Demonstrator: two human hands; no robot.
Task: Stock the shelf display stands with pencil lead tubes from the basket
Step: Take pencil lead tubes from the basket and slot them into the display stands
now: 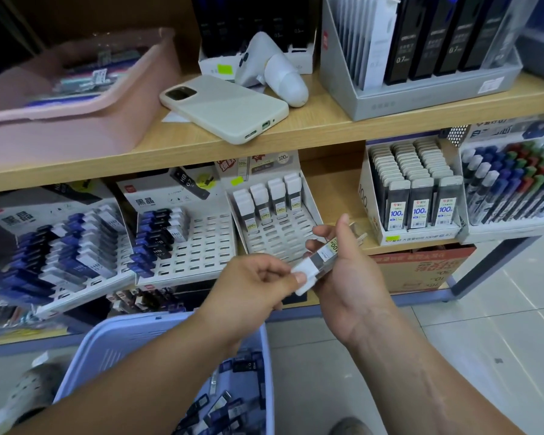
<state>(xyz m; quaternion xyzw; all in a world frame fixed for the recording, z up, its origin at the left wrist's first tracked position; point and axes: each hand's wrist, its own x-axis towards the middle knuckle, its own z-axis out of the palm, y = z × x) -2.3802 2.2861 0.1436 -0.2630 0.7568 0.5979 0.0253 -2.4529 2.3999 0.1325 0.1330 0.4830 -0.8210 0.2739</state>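
On the left, the blue-capped stand (201,246) was only partly filled, and below it the lavender basket (113,350) contained many loose tubes. The left hand (252,290) was curled, its thumb and fingers pinching the white cap of a pencil lead tube (322,259), which was in the air just in front of the white-capped stand (274,243). The right hand (349,277) grasped the body of this tube; whether more tubes lay in that palm, I cannot tell. I judge the step was separating one tube for placing. The next move would need turning it upright and pressing it into a free slot.
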